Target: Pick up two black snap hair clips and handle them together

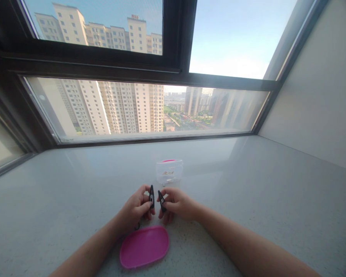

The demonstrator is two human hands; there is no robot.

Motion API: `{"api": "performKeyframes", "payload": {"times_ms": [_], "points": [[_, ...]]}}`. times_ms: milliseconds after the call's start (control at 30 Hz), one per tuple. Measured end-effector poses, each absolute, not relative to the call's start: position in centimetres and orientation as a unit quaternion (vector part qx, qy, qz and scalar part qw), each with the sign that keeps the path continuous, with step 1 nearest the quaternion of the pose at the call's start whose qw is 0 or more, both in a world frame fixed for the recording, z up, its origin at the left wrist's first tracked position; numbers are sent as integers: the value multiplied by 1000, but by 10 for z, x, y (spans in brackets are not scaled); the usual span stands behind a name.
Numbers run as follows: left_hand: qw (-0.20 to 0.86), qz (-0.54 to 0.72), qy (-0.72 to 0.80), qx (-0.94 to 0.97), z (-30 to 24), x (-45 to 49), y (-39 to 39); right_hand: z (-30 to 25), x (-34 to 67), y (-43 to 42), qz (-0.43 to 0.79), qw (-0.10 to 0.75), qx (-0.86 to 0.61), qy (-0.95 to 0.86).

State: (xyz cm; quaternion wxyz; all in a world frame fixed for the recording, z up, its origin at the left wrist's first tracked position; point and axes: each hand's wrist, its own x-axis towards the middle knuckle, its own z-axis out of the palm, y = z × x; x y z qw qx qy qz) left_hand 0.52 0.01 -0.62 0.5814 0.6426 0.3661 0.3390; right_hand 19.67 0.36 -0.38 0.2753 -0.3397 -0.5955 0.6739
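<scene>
My left hand (pixel 137 209) pinches a black snap hair clip (pixel 151 196) and holds it upright above the grey counter. My right hand (pixel 175 204) pinches a second black hair clip (pixel 162 201), tilted, a few centimetres to the right of the first. The two clips are close but apart. A small dark item shows under my left hand near the counter; I cannot tell what it is. Just behind the hands stands a small clear plastic box (pixel 169 171) with small items inside. A pink oval lid (pixel 144 246) lies flat on the counter in front of the hands.
The grey stone sill (pixel 262 192) stretches wide to both sides. A large dark-framed window (pixel 173 73) stands at the back with tall buildings outside. A pale wall (pixel 320 96) slopes along the right side.
</scene>
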Motion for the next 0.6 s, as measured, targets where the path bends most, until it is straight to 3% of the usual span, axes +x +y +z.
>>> {"api": "performKeyframes", "payload": {"times_ms": [600], "points": [[578, 343, 378, 636, -4, 7, 1, -8, 198, 7, 686, 283, -329, -584]]}}
